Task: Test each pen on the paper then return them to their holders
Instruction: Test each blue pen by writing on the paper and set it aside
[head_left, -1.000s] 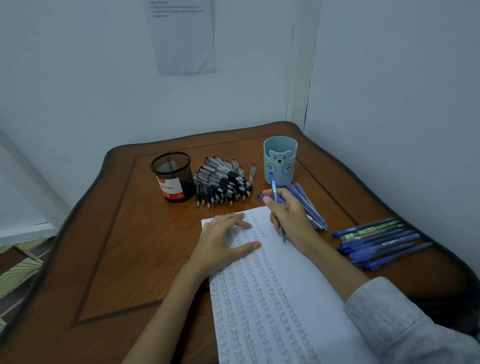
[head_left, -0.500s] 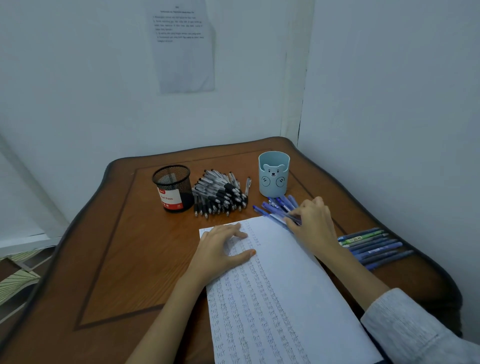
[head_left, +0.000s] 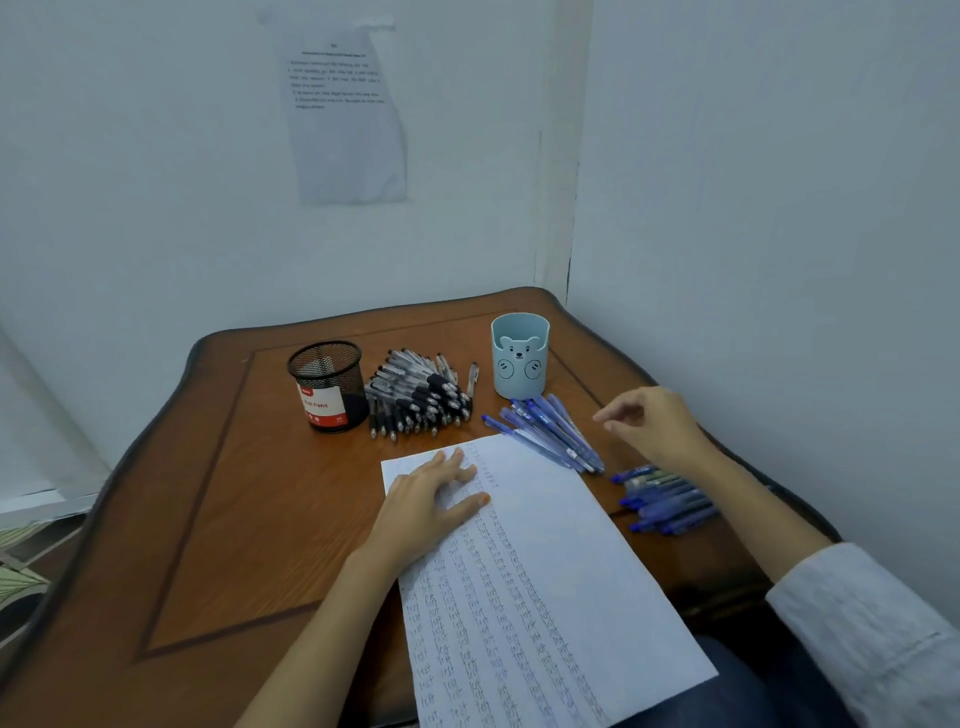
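Right hand empty above the pens, left hand pressing the paper flat.

The right hand hovers near the right edge of the table, fingers loosely curled and holding nothing. It is between a fan of blue pens in front of the bear cup and a second row of blue pens along that edge. The left hand lies flat on the far corner of the paper. Black pens are heaped beside the mesh holder toward the far edge. The pens look light, stiff and likely to roll, so a mid-barrel pinch should suit.
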